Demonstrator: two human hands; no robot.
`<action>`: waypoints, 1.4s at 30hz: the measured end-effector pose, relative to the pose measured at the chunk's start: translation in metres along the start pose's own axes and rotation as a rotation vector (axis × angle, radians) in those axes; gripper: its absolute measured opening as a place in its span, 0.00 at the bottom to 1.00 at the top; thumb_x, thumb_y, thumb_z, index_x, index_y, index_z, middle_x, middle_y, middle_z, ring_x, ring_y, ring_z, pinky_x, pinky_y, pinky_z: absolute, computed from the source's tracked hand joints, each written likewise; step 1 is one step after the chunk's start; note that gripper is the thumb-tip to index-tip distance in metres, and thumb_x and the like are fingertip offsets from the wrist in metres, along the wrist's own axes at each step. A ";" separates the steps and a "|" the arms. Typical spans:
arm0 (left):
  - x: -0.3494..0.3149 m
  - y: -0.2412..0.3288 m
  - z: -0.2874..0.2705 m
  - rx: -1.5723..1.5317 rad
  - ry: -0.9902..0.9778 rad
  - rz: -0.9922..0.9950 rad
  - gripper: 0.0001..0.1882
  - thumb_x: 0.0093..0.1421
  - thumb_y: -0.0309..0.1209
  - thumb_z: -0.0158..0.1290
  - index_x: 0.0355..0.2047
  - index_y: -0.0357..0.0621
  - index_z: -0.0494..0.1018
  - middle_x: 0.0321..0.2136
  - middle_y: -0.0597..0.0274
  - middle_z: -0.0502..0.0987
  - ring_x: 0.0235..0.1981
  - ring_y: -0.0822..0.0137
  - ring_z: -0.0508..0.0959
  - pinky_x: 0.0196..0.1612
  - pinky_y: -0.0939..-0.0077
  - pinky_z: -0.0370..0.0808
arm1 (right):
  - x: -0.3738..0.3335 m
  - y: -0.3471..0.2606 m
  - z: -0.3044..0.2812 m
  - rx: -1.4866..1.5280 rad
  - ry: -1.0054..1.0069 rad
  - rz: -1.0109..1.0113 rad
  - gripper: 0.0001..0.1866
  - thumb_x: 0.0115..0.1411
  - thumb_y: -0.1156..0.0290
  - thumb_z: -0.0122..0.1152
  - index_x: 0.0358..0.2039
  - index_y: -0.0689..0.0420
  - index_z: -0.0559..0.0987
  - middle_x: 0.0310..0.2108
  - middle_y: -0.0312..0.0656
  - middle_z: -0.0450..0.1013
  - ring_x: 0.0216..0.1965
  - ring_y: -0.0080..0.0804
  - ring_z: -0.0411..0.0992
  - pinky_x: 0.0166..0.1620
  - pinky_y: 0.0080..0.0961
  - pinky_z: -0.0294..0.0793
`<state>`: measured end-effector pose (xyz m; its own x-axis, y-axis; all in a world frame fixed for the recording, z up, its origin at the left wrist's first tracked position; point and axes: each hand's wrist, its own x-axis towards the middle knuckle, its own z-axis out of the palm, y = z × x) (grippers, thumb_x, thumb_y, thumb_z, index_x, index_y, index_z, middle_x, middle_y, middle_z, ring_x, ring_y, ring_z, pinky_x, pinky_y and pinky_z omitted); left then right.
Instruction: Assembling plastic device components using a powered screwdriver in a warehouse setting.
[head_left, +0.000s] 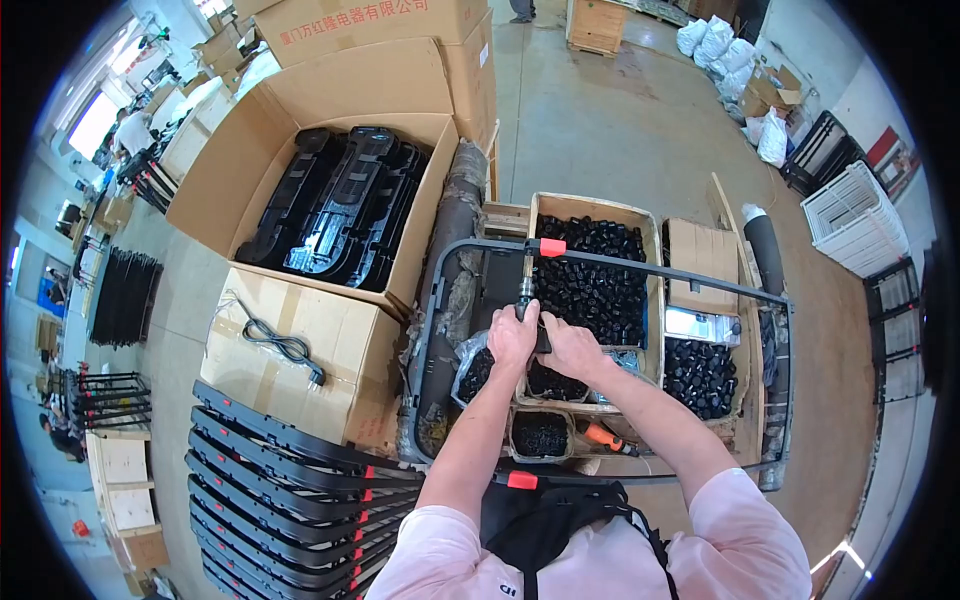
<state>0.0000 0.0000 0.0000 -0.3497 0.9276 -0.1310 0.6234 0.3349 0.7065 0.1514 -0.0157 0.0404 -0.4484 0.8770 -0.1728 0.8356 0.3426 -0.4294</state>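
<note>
Workshop floor (590, 120), red-printed carton (375, 30) — left fingers (510, 324) and right fingers (558, 334) wrapped around a dark driver (526, 288)

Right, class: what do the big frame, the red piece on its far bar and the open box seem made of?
Frame: probably coated metal, dark satin, slim with rounded corners; plastic possible.
Red piece: likely plastic, smooth and evenly coloured.
Open box: dull brown cardboard, with folded flaps.

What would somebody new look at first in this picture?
Probably the big open cardboard box of shiny black plastic parts, at the upper left. Then the hands near the middle, holding a dark tool by a rounded black frame with red bits. Just beyond them, small black pieces fill a pale box.
</note>
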 end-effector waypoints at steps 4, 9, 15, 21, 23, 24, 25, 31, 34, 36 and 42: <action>0.006 0.000 -0.004 -0.018 0.022 0.040 0.33 0.66 0.60 0.55 0.37 0.34 0.81 0.39 0.40 0.81 0.43 0.38 0.81 0.49 0.44 0.76 | 0.006 -0.004 0.001 0.011 0.049 -0.005 0.43 0.50 0.59 0.78 0.60 0.62 0.65 0.48 0.62 0.78 0.46 0.61 0.80 0.48 0.50 0.82; 0.016 -0.001 -0.004 -0.003 0.041 0.055 0.33 0.66 0.59 0.55 0.35 0.34 0.81 0.38 0.40 0.81 0.43 0.38 0.81 0.49 0.45 0.76 | 0.015 -0.004 0.000 0.022 0.048 0.008 0.42 0.49 0.61 0.77 0.59 0.63 0.66 0.46 0.62 0.79 0.44 0.60 0.81 0.46 0.50 0.82; 0.023 0.003 -0.006 0.031 -0.005 0.084 0.33 0.66 0.60 0.55 0.39 0.34 0.79 0.40 0.39 0.81 0.44 0.36 0.82 0.48 0.43 0.77 | 0.018 0.002 0.010 0.074 0.101 0.024 0.41 0.50 0.63 0.76 0.60 0.63 0.65 0.43 0.61 0.80 0.43 0.62 0.81 0.46 0.51 0.82; 0.027 0.009 -0.004 0.084 -0.029 0.056 0.33 0.66 0.60 0.55 0.42 0.36 0.79 0.42 0.38 0.82 0.47 0.36 0.82 0.51 0.45 0.77 | 0.021 0.008 0.007 0.104 0.116 0.010 0.46 0.50 0.62 0.76 0.65 0.63 0.62 0.46 0.63 0.80 0.43 0.61 0.81 0.46 0.51 0.83; 0.030 0.009 -0.002 0.092 -0.034 0.080 0.34 0.67 0.61 0.54 0.43 0.35 0.78 0.43 0.37 0.80 0.45 0.34 0.82 0.49 0.42 0.78 | 0.021 0.010 0.007 0.112 0.148 -0.009 0.47 0.50 0.61 0.76 0.65 0.63 0.61 0.46 0.62 0.80 0.43 0.60 0.81 0.45 0.50 0.83; 0.031 0.009 -0.001 0.094 -0.034 0.084 0.34 0.67 0.61 0.54 0.43 0.35 0.78 0.43 0.37 0.80 0.45 0.34 0.82 0.49 0.42 0.78 | 0.022 0.010 0.006 0.113 0.151 -0.007 0.47 0.50 0.61 0.76 0.65 0.63 0.61 0.46 0.62 0.80 0.43 0.60 0.81 0.45 0.50 0.83; 0.032 0.009 0.000 0.099 -0.035 0.076 0.34 0.67 0.61 0.54 0.43 0.35 0.77 0.43 0.37 0.80 0.45 0.34 0.82 0.49 0.42 0.78 | 0.023 0.010 0.006 0.101 0.144 0.007 0.48 0.50 0.61 0.76 0.66 0.63 0.61 0.46 0.62 0.80 0.42 0.60 0.82 0.45 0.50 0.83; 0.037 0.013 0.002 0.110 -0.045 0.057 0.35 0.66 0.62 0.54 0.44 0.36 0.77 0.44 0.36 0.81 0.47 0.35 0.82 0.51 0.43 0.78 | 0.026 0.011 0.005 0.104 0.144 -0.014 0.39 0.52 0.63 0.75 0.61 0.61 0.67 0.47 0.56 0.78 0.46 0.59 0.80 0.47 0.49 0.82; 0.039 0.013 0.000 0.097 -0.054 0.021 0.35 0.64 0.62 0.56 0.45 0.36 0.77 0.45 0.36 0.82 0.48 0.36 0.82 0.52 0.45 0.78 | 0.026 0.006 0.008 0.126 0.139 -0.047 0.32 0.52 0.66 0.74 0.55 0.59 0.70 0.50 0.52 0.73 0.51 0.57 0.77 0.50 0.49 0.80; 0.038 0.013 -0.003 0.092 -0.057 -0.001 0.36 0.62 0.63 0.58 0.45 0.36 0.77 0.45 0.37 0.82 0.49 0.37 0.82 0.53 0.46 0.78 | 0.025 0.003 0.009 0.162 0.142 -0.036 0.30 0.52 0.68 0.74 0.53 0.58 0.70 0.52 0.51 0.70 0.54 0.56 0.75 0.52 0.49 0.79; 0.035 0.014 -0.009 0.069 -0.080 -0.079 0.41 0.56 0.65 0.62 0.47 0.36 0.77 0.45 0.40 0.84 0.51 0.41 0.83 0.55 0.50 0.77 | 0.019 -0.001 0.008 0.169 0.132 -0.016 0.29 0.53 0.68 0.74 0.53 0.58 0.70 0.53 0.50 0.69 0.54 0.55 0.75 0.53 0.50 0.79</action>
<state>-0.0102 0.0361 0.0117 -0.3444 0.9073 -0.2411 0.6442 0.4152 0.6424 0.1395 -0.0026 0.0301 -0.4065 0.9122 -0.0521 0.7588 0.3053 -0.5754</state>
